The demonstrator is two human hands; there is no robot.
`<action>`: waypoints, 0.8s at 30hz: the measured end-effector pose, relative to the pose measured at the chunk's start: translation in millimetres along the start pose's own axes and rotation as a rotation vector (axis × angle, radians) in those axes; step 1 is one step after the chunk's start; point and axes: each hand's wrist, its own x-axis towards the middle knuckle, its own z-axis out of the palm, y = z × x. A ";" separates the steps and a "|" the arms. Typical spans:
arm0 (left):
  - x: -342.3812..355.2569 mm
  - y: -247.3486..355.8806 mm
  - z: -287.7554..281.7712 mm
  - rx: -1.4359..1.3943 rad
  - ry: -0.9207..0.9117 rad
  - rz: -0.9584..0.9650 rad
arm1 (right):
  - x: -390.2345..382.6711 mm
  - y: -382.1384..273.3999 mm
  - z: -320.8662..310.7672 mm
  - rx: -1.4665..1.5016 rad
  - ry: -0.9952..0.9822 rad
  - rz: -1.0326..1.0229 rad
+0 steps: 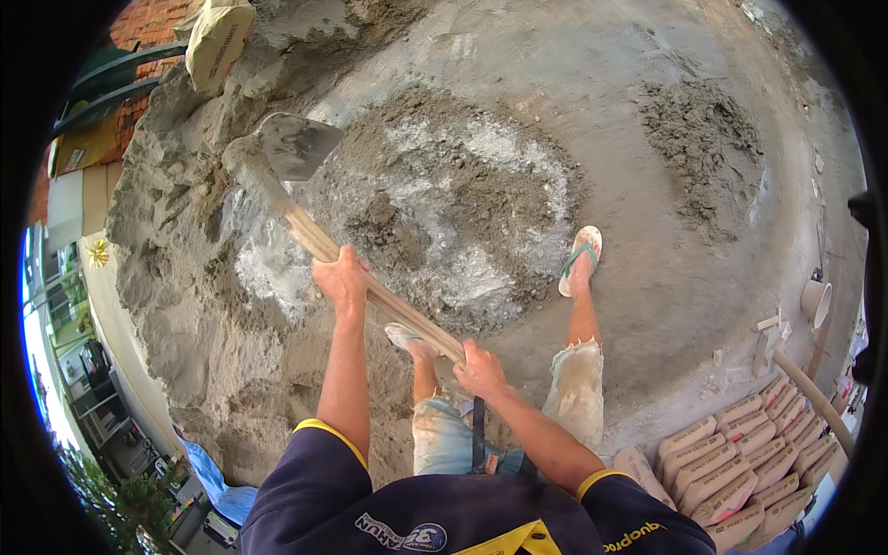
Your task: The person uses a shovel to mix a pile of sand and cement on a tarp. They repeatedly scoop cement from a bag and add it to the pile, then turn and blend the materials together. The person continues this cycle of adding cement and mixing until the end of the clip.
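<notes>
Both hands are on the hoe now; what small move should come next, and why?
Probably draw the hoe blade toward the body through the grey mound: white powder lies on it in patches, seemingly unmixed; the blade is by its upper-left edge, and left hand and right hand both grip the handle.

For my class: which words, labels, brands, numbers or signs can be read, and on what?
Wording not copied out here; where print stands:
Dark shirt: pale lettering beside a round badge; yellow lettering near the right sleeve.
Tan sack, upper left: dark lettering.
Stacked sacks, lower right: lettering, much of it too small.
Hoe: none that shows.
</notes>
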 end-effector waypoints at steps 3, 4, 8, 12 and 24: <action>60.8 -26.2 41.2 0.086 0.111 0.016 | 77.3 6.3 -12.9 -0.002 0.067 -0.057; 72.1 -52.3 54.9 0.076 0.148 0.088 | 80.5 17.8 -8.8 -0.006 -0.006 0.056; 20.5 -201.5 115.0 0.535 -0.168 -0.387 | 28.0 79.3 21.8 -0.012 -0.091 0.309; -74.5 -255.5 114.4 0.515 -0.274 -0.557 | -54.0 119.4 45.3 -0.062 -0.001 0.412; 6.7 -39.8 11.5 -0.151 0.117 0.028 | 66.0 17.5 -17.4 -0.114 0.007 -0.101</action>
